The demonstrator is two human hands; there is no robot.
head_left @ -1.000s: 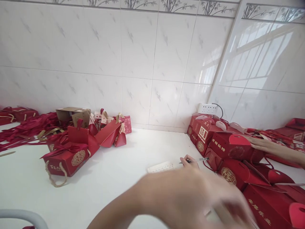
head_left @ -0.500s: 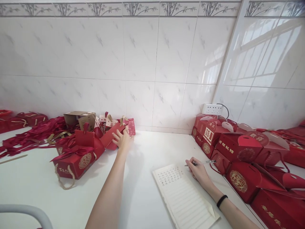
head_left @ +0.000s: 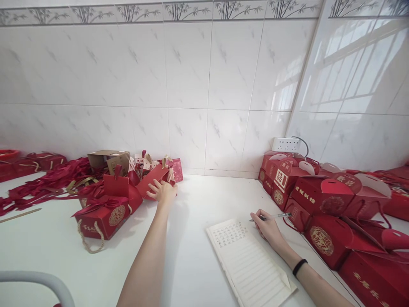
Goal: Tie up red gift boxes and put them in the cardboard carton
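My left hand (head_left: 163,192) reaches to the back left with its fingers spread, against a red gift box (head_left: 153,181) that has a gold ribbon loop on top. Whether it presses on the box or only hovers at its face, I cannot tell. In my right hand (head_left: 267,226) is a pen (head_left: 283,215), its tip pointing left over the upper right edge of a lined notepad (head_left: 252,264). Rows of handwriting fill the top of the page, and its lower right corner curls up. Nearer me, left of my forearm, stands a red box with rope handle (head_left: 102,219).
Dark red ribbons (head_left: 60,179) lie heaped at the left beside an open cardboard box (head_left: 108,162). Red gift boxes (head_left: 322,192) are stacked along the right. A white power strip (head_left: 285,144) sits at the wall behind them. A grey curved bar (head_left: 38,277) crosses the lower left corner.
My left hand has drawn slightly down and nearer to me along the red box, fingers still spread. The right hand keeps its hold on the pen. The view has shifted slightly.
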